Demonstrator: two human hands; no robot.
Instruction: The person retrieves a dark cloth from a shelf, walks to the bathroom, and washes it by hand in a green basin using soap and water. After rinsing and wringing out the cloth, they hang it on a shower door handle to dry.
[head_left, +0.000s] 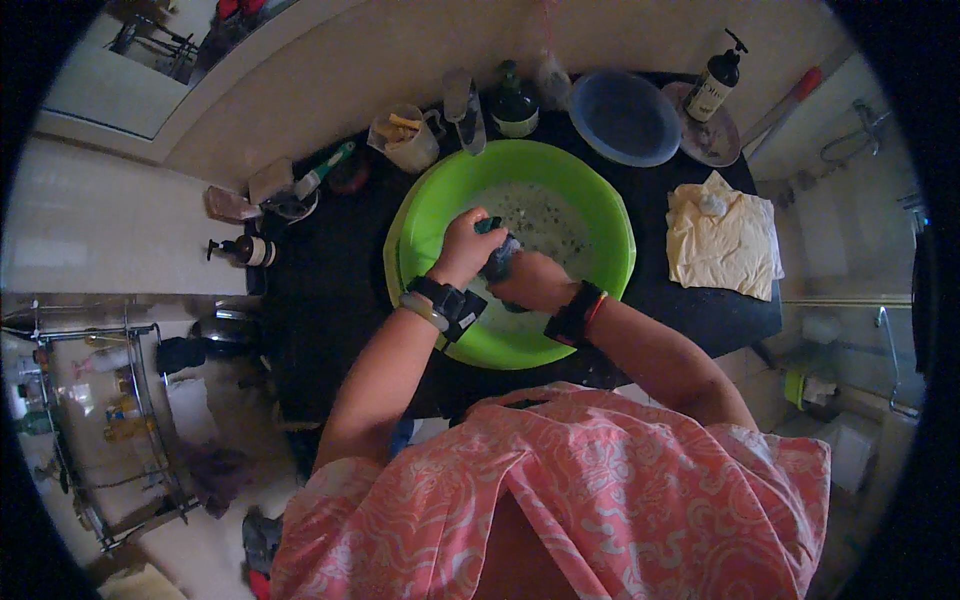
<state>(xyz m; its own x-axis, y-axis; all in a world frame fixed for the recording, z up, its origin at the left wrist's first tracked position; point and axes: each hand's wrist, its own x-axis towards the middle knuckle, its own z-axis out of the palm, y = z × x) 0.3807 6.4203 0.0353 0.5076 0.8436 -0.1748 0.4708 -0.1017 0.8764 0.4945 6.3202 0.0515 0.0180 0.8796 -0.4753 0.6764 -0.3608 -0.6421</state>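
My left hand (466, 247) and my right hand (534, 279) both grip a dark, wet-looking cloth (498, 259), bunched between them. They hold it over a round green plastic basin (517, 161) on the black countertop. Cloudy, bubbly water (544, 214) fills the bottom of the basin. A dark end of the cloth shows above the left fist, and another bit shows below the right one. Folded fingers hide the rest, so I cannot tell what kind of cloth it is.
Behind the basin stand a plastic jug (409, 142) with clothespin-like pieces, a dark pump bottle (515, 105) and a bluish bowl (626, 120). A folded cream cloth (724, 244) lies on the right. At left are a brush (326, 169) and a brown pump bottle (244, 250). A metal rack (97, 420) stands lower left.
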